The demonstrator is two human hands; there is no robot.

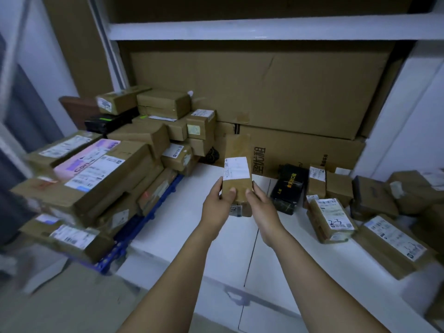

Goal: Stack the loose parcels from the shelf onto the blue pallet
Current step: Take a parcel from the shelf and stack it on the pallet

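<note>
Parcel, one, small, brown cardboard, with a white shipping label on the face turned towards the person. It is held on end in the air over the white shelf top, touches nothing but the two hands, and is short of the pallet to the left.

Left hand: grips the parcel's left edge, thumb curled onto the front face. The remaining fingers are wrapped behind, out of sight.

Right hand: grips the right edge, thumb laid on the front face near the left thumb. The other fingers are hidden behind the cardboard. Both forearms are bare and reach in from below.

Blue pallet, left of the shelf top and lower: only its perforated edge shows. It is loaded with stacked brown boxes, several long ones lying flat, a pink box among them, and smaller cartons piled toward the back corner.

Loose parcels, right side of the shelf top:
- black packet with yellow lettering, nearest the hands
- taped brown parcel with a large label, just beside the packet
- long flat parcel, labelled, at the front right
- more brown boxes crowded behind these, out to the edge of view

Rear: printed carton lying against the back, with a large flat carton standing above it. A white shelf board runs across the top.
</note>
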